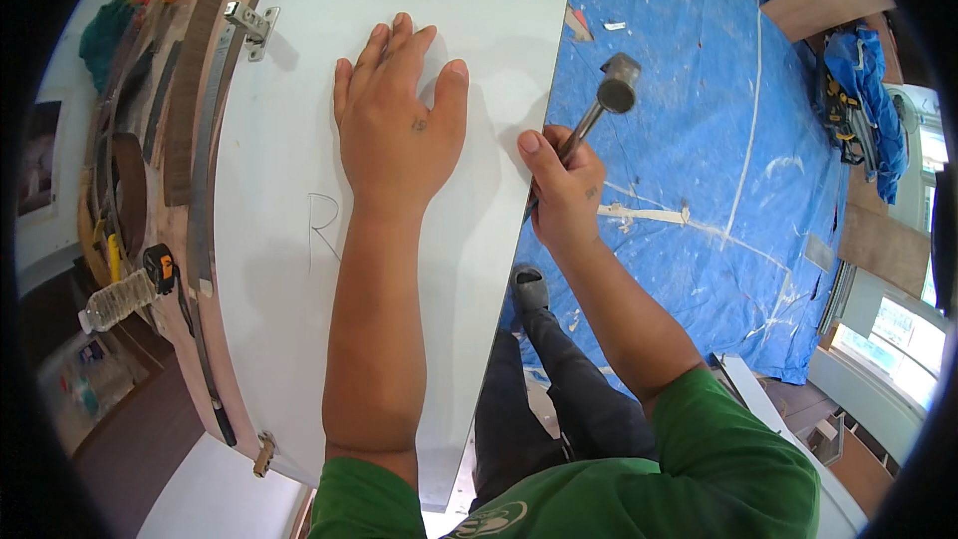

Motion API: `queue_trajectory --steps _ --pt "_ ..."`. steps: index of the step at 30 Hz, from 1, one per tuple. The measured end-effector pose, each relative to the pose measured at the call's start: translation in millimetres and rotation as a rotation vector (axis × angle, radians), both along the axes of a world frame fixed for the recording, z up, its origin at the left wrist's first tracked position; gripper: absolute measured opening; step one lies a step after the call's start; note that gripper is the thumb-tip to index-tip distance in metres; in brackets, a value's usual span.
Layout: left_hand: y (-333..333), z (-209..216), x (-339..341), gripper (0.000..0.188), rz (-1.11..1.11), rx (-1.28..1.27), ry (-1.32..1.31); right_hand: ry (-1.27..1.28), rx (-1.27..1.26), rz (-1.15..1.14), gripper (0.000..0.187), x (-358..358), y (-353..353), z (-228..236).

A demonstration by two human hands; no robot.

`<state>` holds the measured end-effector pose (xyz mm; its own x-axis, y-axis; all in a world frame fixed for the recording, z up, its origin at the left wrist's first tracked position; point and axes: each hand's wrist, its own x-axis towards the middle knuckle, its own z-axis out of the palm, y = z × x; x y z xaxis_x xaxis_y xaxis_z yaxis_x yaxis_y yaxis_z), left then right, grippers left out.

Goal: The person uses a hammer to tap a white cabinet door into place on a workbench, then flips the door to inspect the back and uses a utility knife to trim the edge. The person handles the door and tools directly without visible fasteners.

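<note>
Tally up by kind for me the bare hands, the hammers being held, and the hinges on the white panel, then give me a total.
2 hands: left hand, right hand
1 hammer, in the right hand
2 hinges on the white panel: upper hinge, lower hinge
Total: 5

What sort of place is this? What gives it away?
Likely a makeshift carpentry workshop or a renovation site. A blue tarp covers the floor, a white panel fitted with metal hinges lies on the work surface, and a hammer is in hand.
</note>
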<state>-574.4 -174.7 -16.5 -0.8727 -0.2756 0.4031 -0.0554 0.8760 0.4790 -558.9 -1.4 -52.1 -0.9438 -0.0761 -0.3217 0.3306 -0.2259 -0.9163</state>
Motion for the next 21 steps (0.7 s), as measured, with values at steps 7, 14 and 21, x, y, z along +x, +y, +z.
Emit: queue_trajectory --steps 7,14,21 --pt "0 -1 -1 0.045 0.020 -0.041 0.005 0.012 -0.077 -0.059 0.037 2 -9 0" --pt "11 7 12 0.048 0.004 -0.008 -0.086 0.003 -0.089 0.003 0.036 13 7 4" --pt "17 6 2 0.044 -0.088 -0.129 0.001 0.012 -0.228 0.044 0.038 24 42 -6"
